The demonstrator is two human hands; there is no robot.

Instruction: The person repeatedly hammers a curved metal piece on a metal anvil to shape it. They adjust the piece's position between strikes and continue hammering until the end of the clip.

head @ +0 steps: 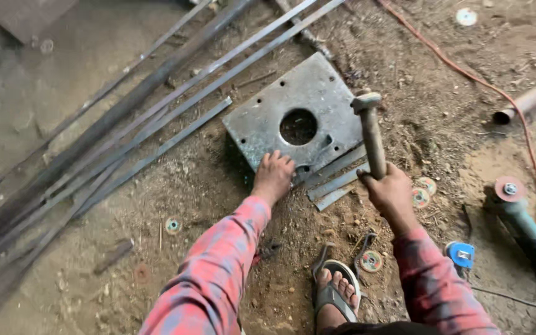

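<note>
Grey steel plate [293, 118], red-plaid sleeves [218, 273], green grinder [522, 226], orange cable [466, 73].

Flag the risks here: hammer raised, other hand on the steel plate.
1. The left hand rests on the steel plate near the raised hammer; a stray blow could hit its fingers.
2. The foot wears only an open sandal close by.
3. The angle grinder and its cable lie nearby, a likely trip hazard.
</note>
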